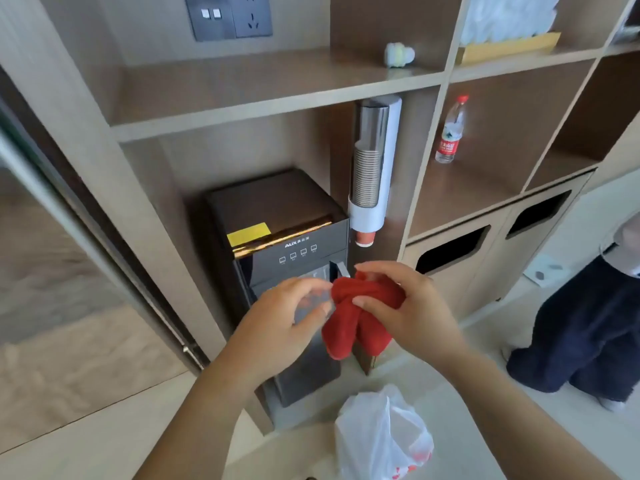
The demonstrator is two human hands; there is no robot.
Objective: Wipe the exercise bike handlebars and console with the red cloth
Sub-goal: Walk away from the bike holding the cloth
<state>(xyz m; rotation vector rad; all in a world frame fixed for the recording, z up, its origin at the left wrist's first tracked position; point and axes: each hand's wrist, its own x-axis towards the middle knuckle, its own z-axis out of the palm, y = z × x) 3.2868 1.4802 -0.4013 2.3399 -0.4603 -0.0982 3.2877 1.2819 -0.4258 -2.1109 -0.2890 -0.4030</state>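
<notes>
Head view looks down into a pale wooden shelving unit (pixel 242 98) of open compartments, set on a pale, smooth floor (pixel 86 445). A dark-framed sliding panel (pixel 104 233) runs along at 9 o'clock.

Near the centre, a little toward 5 o'clock, the right hand (pixel 412 306) grips a bunched red cloth (pixel 356 317) of soft towelling. Its thumb lies across the front and two folds hang below the fist. The left hand (pixel 287 323) sits just beside the cloth at its 9 o'clock, fingers curved toward its edge. Whether they pinch it I cannot tell, as that spot is blurred.

Behind both hands a tall black water dispenser (pixel 287 216) stands in the lower compartment. Its front panel reads "AUX" above four small button icons, and a yellow sticker (pixel 248 233) lies on its top. At its 3 o'clock a white tube-shaped cup holder (pixel 372 161) hangs on the divider, stacked with paper cups, a red cup (pixel 365 238) poking out below.

At 2 o'clock a clear plastic bottle (pixel 450 129) with red cap and red label stands upright on a shelf; the label's writing is too small to read. A grey switch-and-socket plate (pixel 228 15) is at 11 o'clock. At 6 o'clock a thin white plastic bag (pixel 381 434) lies on the floor. At 3 o'clock stands a person in wide dark trousers (pixel 588 327).
</notes>
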